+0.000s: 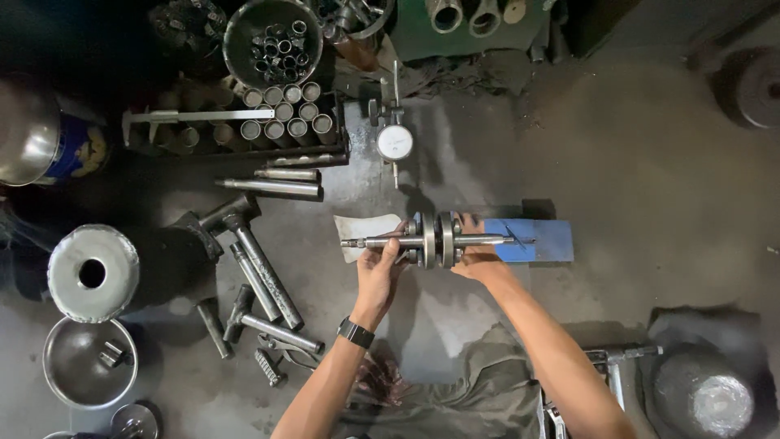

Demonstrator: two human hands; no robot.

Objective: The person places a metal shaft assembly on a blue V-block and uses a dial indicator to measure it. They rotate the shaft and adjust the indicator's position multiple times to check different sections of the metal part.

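A steel crankshaft with two round flywheel discs lies horizontally across the grey floor, between a pale block at its left end and a blue block at its right end. My left hand, with a black watch on the wrist, grips the left shaft just beside the discs. My right hand holds the right side of the discs and the right shaft. A dial gauge on a stand sits on the floor just beyond the crankshaft.
Hammers and steel punches lie left of my hands. A tray of metal sleeves, a caliper and a bowl of small tubes sit at the back left. Metal bowls stand at the left, a rag near me.
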